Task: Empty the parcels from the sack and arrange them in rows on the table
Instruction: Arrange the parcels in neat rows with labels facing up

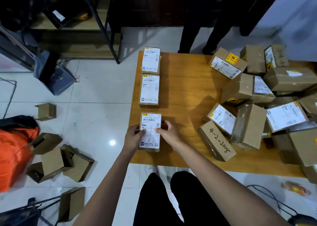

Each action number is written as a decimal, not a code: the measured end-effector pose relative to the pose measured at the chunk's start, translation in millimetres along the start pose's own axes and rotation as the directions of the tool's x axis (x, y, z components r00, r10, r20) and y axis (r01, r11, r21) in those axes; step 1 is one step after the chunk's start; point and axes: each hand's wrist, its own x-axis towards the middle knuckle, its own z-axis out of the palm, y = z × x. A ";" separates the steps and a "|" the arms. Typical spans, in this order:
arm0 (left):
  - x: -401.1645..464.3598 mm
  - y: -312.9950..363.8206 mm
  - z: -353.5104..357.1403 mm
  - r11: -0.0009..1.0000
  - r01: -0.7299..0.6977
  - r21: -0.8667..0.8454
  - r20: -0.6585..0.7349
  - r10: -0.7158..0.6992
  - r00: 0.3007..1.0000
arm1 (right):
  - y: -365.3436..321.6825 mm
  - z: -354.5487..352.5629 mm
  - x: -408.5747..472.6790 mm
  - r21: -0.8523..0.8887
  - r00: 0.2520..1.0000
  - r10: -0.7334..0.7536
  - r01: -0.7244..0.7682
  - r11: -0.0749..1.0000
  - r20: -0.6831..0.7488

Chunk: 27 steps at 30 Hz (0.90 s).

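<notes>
Wooden table [185, 91], white tiled floor [96, 91]

parcels [150, 91] brown, white labels | table [185, 95] orange-brown wood | sack [13, 150] orange | floor [96, 109] white tiles

Readable text, placed relative to the wooden table [185, 91]: on the parcel [150, 131] nearest its front-left corner, a white shipping label's top line reads roughly "410A 0833-44 33". Towards the table's front middle, a brown box [217, 140] has "4-2-2008" handwritten in black marker. Other labels are too small to read.
</notes>
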 end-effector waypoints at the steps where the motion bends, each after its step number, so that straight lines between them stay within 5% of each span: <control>1: 3.4 1.2 -1.5 1.000 -0.017 0.016 0.009 0.017 1.000 | -1.1 2.9 2.1 0.003 1.000 0.003 -0.003 1.000 -0.024; 22: 37.0 12.2 -13.5 0.979 -0.075 0.189 0.002 0.076 0.997 | -23.7 16.7 14.5 -0.112 0.993 -0.053 0.042 0.993 -0.105; 27: 21.4 29.0 -4.3 0.889 -0.319 0.329 -0.203 0.397 0.895 | -23.1 -15.2 -1.2 -0.317 0.960 -0.204 0.136 0.939 -0.194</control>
